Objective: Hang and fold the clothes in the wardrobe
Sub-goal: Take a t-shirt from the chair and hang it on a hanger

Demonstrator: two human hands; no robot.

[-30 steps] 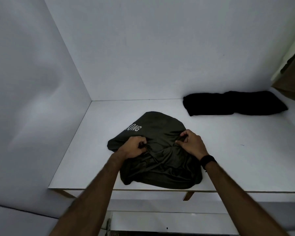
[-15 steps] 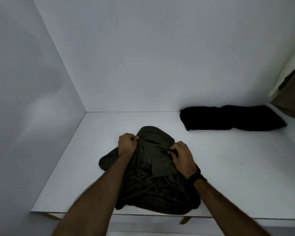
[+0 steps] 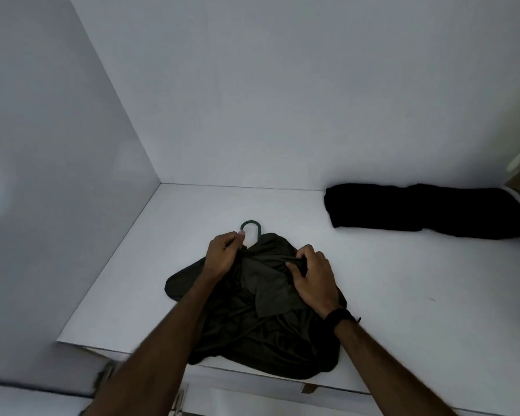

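While the dark olive garment (image 3: 261, 313) lies bunched at the front edge of the white shelf (image 3: 402, 289), the left hand (image 3: 222, 255) pinches its collar beside the green hanger hook (image 3: 250, 229), and the right hand (image 3: 314, 276) grips a fold. Behind and right of the garment lies a folded black cloth (image 3: 417, 210).

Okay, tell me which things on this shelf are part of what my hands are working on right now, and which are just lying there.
In use:
- dark green garment, gripped by left hand and right hand
- hanger hook, poking out at the garment's top

Lying about:
- black folded clothes, apart at back right
- white shelf
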